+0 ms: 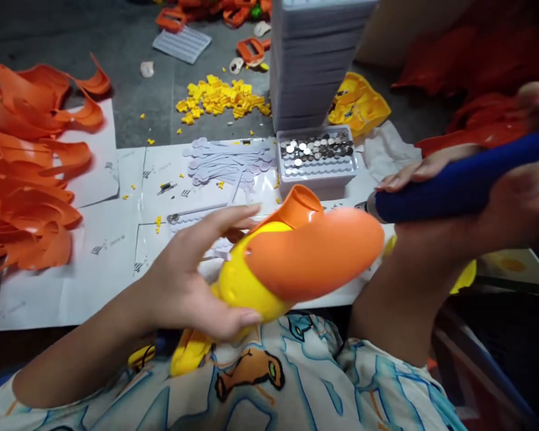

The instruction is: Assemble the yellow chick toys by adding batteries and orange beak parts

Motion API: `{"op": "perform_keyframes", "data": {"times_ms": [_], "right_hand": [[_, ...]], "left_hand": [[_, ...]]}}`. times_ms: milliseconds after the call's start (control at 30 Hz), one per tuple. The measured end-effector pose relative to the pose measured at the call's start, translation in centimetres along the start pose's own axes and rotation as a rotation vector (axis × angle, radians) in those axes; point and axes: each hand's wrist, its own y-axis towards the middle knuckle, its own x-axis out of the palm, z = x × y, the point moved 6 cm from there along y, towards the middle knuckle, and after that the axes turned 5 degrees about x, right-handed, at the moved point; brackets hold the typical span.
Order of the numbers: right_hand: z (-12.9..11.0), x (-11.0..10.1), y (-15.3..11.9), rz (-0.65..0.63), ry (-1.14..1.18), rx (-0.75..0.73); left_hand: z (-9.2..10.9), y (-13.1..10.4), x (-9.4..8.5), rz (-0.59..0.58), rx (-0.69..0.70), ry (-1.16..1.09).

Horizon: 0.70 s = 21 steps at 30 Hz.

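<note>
My left hand (192, 281) is closed around a yellow and orange plastic toy part (314, 257). Its smooth orange piece points right, and a curled orange flap stands up on top. My right hand (511, 203) grips a blue electric screwdriver (439, 188), fingers over its top. The metal nose of the tool points left, close to the toy's orange end; whether its bit touches anything is hidden behind the toy. Below my left hand, against my patterned clothing, lies another yellow plastic piece (191, 353).
Orange curved pieces (36, 179) are heaped at left. Small yellow parts (224, 96) and pale flat strips (227, 161) lie ahead. A tray of silvery discs (316, 149) stands before a tall tray stack (316, 66). Red-orange sheets (471, 84) are at right, beside a blurred hand-like shape.
</note>
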Motion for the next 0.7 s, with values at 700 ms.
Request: {"op": "perform_keyframes", "data": {"times_ms": [700], "right_hand": [[2.5, -1.0, 1.7, 0.310, -0.023, -0.076]], "left_hand": [[-5.8, -0.8, 5.0, -0.055, -0.681, -1.020]]}}
